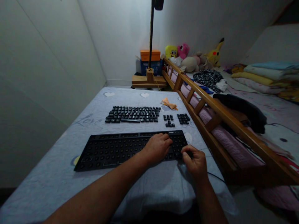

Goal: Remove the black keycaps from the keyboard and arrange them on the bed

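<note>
A black keyboard (112, 149) with most of its keycaps off lies on the cloth-covered table, its bare key posts showing. My left hand (157, 146) rests on its right part, fingers bent and pressed onto the board. At the lower right corner, my right hand (195, 160) is closed in a pinch; a dark bit shows by the fingers, too hidden to name. Behind the keyboard, loose black keycaps (134, 114) lie in rows laid out like a keyboard. Smaller groups of arrow keycaps (170, 123) and number-pad keycaps (183, 119) sit to their right.
An orange cloth-like item (169, 103) lies at the back right of the table. A wooden bed rail (205, 102) runs along the right side. Beyond the table stands a wooden base (149, 81) with a dark pole. A cable (216, 176) trails off the right edge.
</note>
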The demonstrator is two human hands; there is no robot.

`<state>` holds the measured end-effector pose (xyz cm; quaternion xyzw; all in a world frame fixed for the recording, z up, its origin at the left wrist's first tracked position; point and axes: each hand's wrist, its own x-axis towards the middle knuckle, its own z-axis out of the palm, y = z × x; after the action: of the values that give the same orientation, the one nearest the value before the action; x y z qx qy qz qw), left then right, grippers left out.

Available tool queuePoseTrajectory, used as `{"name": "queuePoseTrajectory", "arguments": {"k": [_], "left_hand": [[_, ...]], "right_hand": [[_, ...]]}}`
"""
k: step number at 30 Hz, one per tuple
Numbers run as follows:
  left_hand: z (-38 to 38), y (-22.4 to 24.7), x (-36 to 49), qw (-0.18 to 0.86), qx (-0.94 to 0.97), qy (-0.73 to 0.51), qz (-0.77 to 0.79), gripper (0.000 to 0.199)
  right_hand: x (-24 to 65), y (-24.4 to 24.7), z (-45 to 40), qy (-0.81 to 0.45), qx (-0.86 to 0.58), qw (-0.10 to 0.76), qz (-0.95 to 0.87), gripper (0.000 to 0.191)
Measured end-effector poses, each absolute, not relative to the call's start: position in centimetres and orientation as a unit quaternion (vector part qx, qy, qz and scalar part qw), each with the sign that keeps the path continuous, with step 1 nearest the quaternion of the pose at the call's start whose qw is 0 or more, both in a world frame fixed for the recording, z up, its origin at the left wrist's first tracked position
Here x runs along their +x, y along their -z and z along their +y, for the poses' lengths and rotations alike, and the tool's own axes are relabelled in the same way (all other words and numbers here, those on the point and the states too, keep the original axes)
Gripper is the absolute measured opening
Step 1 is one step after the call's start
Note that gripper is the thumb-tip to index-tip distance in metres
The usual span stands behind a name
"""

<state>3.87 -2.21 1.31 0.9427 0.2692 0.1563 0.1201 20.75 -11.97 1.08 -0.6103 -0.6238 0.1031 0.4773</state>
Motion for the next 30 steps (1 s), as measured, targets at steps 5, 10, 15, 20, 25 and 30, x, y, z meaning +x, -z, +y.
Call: {"name": "queuePoseTrajectory", "arguments": {"k": [5, 10, 15, 20, 25, 30], "left_hand": [[-2.3, -1.3, 3.8, 0.116, 0.942, -0.157, 0.273, 0.014], [-2.4, -1.3, 3.8, 0.119, 0.94, -0.161, 0.276, 0.014], [-2.3, -1.3, 3.9, 0.118, 0.941, -0.151, 0.277, 0.014], [-2.2, -1.2, 3.8, 0.117, 0.941, -0.148, 0.28, 0.016], [-2.3, -1.3, 3.9, 0.118, 0.942, -0.144, 0.28, 0.016], [-2.2, -1.4, 3.9, 0.122, 0.942, -0.146, 0.278, 0.016]], "right_hand": [[20.3, -0.9, -12.6, -0.085, -0.606, 0.484, -0.626, 0.015], [20.1, -0.4, -13.0, -0.086, -0.616, 0.497, -0.605, 0.017], [20.7, -0.2, -12.7, -0.149, -0.666, 0.51, -0.524, 0.017], [21.5, -1.2, -11.6, -0.251, -0.703, 0.463, -0.478, 0.015], [21.9, -2.6, -10.4, -0.268, -0.721, 0.383, -0.511, 0.014], [21.6, -4.1, -9.2, -0.267, -0.726, 0.316, -0.549, 0.014]]}}
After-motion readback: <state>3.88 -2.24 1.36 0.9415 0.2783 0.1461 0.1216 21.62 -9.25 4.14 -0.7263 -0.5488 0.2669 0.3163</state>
